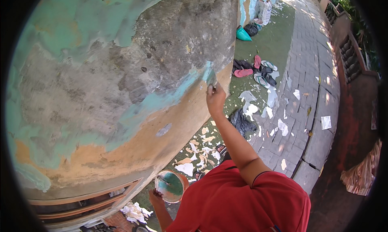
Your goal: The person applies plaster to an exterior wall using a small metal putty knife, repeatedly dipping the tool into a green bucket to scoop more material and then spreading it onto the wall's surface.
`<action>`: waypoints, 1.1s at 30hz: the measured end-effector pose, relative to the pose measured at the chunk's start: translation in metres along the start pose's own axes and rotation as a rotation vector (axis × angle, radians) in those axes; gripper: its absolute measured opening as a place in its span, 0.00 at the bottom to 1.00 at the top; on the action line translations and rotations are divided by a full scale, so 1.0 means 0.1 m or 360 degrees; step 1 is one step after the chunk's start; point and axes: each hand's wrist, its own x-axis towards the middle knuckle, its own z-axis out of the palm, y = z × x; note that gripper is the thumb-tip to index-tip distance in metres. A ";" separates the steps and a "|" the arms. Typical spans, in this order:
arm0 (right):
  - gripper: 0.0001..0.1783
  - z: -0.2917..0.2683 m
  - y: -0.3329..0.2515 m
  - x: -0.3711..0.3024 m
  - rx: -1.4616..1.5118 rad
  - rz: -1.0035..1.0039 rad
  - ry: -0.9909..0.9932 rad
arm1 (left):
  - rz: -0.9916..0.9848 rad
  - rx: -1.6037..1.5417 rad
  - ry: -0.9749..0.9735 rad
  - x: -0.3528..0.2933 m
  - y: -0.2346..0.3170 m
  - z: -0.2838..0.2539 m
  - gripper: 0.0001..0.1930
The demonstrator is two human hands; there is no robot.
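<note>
My right hand point(215, 94) is raised to the wall, fingers closed round a flat putty knife point(209, 76) smeared with turquoise. Its blade lies against the wall point(182, 42) close to the corner. A wet-looking turquoise band point(161, 98) runs down and left from the blade, between bare grey plaster and a tan strip. Low down, my left hand point(157, 197) grips the side of a round bucket point(184, 182). Inside the bucket is a green-turquoise paste point(171, 184), with what looks like a tool handle leaning in it. Part of my left fingers is hidden by the bucket.
Paint flakes point(186, 168) litter the ground by my feet. A crumpled black plastic bag point(243, 122) lies by the wall. Several sandals point(262, 74) and a green bag point(243, 33) are farther along. A window frame point(93, 203) is below left; a paved path point(303, 70) runs right.
</note>
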 end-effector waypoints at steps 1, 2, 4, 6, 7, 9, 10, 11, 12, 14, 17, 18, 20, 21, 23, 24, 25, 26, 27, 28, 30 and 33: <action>0.13 -0.04 0.17 0.06 -0.0093 0.0109 -0.0005 | 0.0007 -0.0005 -0.0011 0.00 -0.01 0.01 0.18; 0.13 -0.06 0.32 0.14 -0.0181 0.0217 -0.0009 | 0.0003 -0.0010 -0.0009 0.01 -0.01 0.00 0.18; 0.11 0.00 0.52 0.22 -0.0313 0.0308 -0.0013 | -0.0003 -0.0011 -0.0006 0.05 0.00 -0.04 0.18; 0.09 0.07 0.62 0.26 -0.0402 0.0278 -0.0022 | -0.0003 0.0005 -0.0046 0.05 0.01 -0.07 0.18; 0.09 0.14 0.66 0.26 -0.0402 0.0196 -0.0044 | -0.0003 0.0015 -0.0069 0.06 0.01 -0.08 0.18; 0.09 0.36 0.52 0.20 -0.0401 0.0039 -0.0091 | -0.0023 -0.0004 -0.0068 0.07 0.02 -0.09 0.18; 0.10 0.45 0.40 0.14 -0.0313 0.0136 -0.0115 | -0.0034 -0.0012 -0.0069 0.07 0.02 -0.09 0.17; 0.08 0.53 0.25 0.05 -0.0229 -0.0048 -0.0020 | -0.0029 0.0002 -0.0060 0.07 0.01 -0.09 0.17; 0.07 0.56 0.12 -0.03 -0.0139 -0.0237 0.0068 | -0.0020 0.0009 -0.0048 0.08 -0.01 -0.10 0.17; 0.07 0.38 -0.13 -0.22 -0.0027 -0.0161 -0.0073 | -0.0012 0.0028 -0.0020 0.05 -0.02 -0.08 0.17; 0.08 0.17 0.02 -0.30 0.0131 -0.0012 -0.0042 | 0.0006 0.0051 -0.0015 -0.02 0.03 0.00 0.17; 0.08 0.10 0.14 -0.29 0.0178 0.0045 -0.0002 | 0.0004 0.0041 -0.0028 0.00 0.01 -0.05 0.17; 0.09 -0.01 0.37 -0.11 -0.0160 0.0317 -0.0065 | 0.0005 0.0023 -0.0051 0.03 -0.02 -0.13 0.18; 0.10 -0.02 0.46 0.00 -0.0330 0.0453 -0.0088 | 0.0009 0.0018 -0.0068 0.04 -0.03 -0.15 0.18; 0.09 0.14 0.80 0.12 -0.0378 0.0331 -0.0014 | 0.0013 0.0023 -0.0088 0.06 -0.02 -0.16 0.18; 0.09 0.20 0.84 0.16 -0.0400 0.0274 0.0016 | 0.0012 0.0030 -0.0082 0.04 -0.01 -0.17 0.18; 0.09 0.28 0.87 0.20 -0.0350 0.0275 -0.0008 | 0.0010 0.0038 -0.0078 0.03 0.00 -0.17 0.18; 0.09 0.40 0.76 0.20 -0.0299 0.0281 -0.0041 | 0.0011 0.0028 -0.0036 0.02 0.01 -0.19 0.18; 0.09 0.47 0.63 0.18 -0.0256 0.0284 -0.0071 | 0.0005 0.0017 0.0002 0.01 0.00 -0.21 0.18; 0.09 0.52 0.49 0.16 -0.0231 0.0209 -0.0059 | -0.0001 0.0008 0.0037 0.00 0.00 -0.22 0.18; 0.10 0.54 0.19 0.14 -0.0190 0.0054 -0.0035 | 0.0009 0.0027 0.0023 -0.03 -0.01 -0.23 0.19; 0.10 0.29 -0.27 0.04 0.0068 0.0058 -0.0084 | 0.0011 0.0017 0.0025 -0.04 -0.05 -0.27 0.19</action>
